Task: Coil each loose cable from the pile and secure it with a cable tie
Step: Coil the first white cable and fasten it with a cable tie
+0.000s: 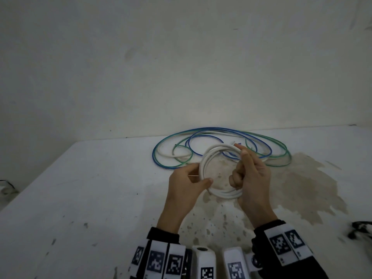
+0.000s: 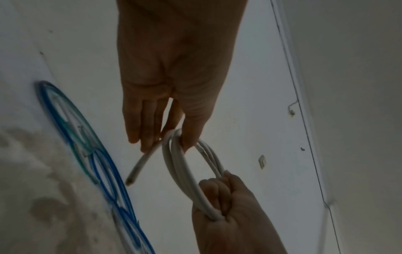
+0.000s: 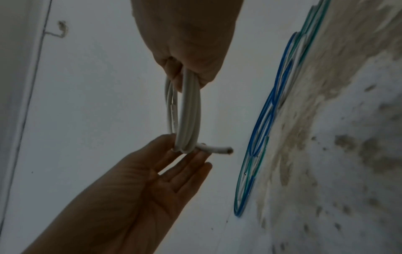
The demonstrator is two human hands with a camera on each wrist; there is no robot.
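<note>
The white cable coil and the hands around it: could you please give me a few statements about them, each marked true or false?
1. Both hands hold the white cable coil. True: the left hand pinches its left side and the right hand grips its right side.
2. The coil lies flat on the table. False: it is held up above the table.
3. Blue and green cables lie loose on the table behind the coil. True.
4. One end of the white cable sticks out past the left hand's fingers. True.
5. A cable tie is already fastened around the coil. False: no tie shows on it.
</note>
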